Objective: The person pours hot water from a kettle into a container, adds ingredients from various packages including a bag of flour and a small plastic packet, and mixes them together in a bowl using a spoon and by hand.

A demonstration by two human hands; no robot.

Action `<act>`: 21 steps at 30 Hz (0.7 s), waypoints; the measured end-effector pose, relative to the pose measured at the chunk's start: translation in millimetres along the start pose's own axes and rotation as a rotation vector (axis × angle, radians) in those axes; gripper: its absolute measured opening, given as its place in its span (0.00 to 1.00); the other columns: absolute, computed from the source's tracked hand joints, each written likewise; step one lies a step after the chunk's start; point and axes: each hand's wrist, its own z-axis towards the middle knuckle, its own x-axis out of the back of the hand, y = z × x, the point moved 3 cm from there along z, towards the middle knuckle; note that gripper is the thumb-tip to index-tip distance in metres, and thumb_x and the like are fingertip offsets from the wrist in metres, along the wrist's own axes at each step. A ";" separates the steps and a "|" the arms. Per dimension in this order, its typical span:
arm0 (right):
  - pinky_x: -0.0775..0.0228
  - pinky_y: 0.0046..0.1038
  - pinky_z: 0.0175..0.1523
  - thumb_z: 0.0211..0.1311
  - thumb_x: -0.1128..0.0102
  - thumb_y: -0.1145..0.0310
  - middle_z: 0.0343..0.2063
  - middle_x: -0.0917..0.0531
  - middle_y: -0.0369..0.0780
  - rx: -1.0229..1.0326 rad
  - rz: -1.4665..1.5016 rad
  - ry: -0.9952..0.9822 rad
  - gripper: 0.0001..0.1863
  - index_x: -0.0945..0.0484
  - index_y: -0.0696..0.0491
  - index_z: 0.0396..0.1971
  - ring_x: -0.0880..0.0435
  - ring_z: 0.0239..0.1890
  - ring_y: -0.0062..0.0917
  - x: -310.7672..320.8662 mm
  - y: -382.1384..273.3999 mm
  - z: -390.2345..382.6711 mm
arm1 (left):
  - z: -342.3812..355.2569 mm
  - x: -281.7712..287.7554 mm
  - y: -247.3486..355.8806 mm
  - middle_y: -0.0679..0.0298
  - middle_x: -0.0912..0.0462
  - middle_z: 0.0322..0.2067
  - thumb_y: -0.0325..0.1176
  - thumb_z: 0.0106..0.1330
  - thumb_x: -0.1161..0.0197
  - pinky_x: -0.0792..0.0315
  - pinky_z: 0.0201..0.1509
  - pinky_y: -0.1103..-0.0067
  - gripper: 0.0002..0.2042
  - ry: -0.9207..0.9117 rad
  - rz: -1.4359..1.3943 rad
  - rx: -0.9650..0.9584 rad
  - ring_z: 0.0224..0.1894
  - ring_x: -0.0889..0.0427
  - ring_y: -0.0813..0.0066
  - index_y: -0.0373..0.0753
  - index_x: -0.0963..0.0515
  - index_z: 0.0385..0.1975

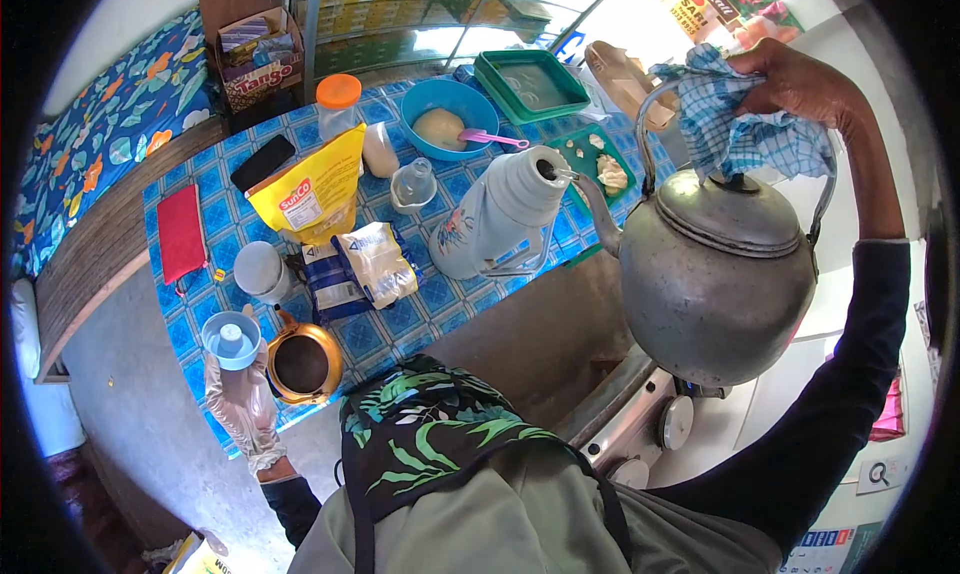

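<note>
Beside the counter, the right fingers grasp the kettle, presumably heavy and rigid, by its cloth-wrapped top handle; the gloved left fingers hold a light-looking cup.

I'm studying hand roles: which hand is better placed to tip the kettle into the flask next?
Right, I'd judge: the right hand holds the kettle through a checked cloth, with its spout at the mouth of the flask. The gloved left hand, well away, holds a light blue cup.
</note>
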 end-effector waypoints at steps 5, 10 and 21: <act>0.28 0.25 0.59 0.47 0.26 0.74 0.51 0.27 0.43 0.008 -0.010 0.003 0.29 0.23 0.63 0.52 0.21 0.54 0.28 1.0 -5.7 -0.7 | 5.0 11.4 0.1 0.43 0.31 0.62 0.36 0.70 0.45 0.30 0.62 0.61 0.22 -0.048 -0.031 0.011 0.62 0.28 0.54 0.29 0.33 0.60; 0.29 0.25 0.61 0.46 0.27 0.75 0.53 0.28 0.43 -0.018 0.077 -0.004 0.30 0.24 0.62 0.53 0.23 0.55 0.29 1.4 -2.5 1.1 | 7.3 14.4 -0.1 0.47 0.27 0.59 0.36 0.70 0.44 0.29 0.61 0.60 0.21 -0.076 -0.008 0.013 0.61 0.26 0.55 0.30 0.31 0.58; 0.29 0.23 0.59 0.45 0.26 0.76 0.52 0.28 0.43 0.015 -0.015 0.001 0.29 0.23 0.63 0.52 0.23 0.54 0.29 2.4 -8.4 5.7 | 3.3 -2.3 -3.2 0.56 0.21 0.48 0.36 0.69 0.42 0.29 0.50 0.66 0.18 0.033 0.000 -0.021 0.46 0.24 0.64 0.31 0.29 0.53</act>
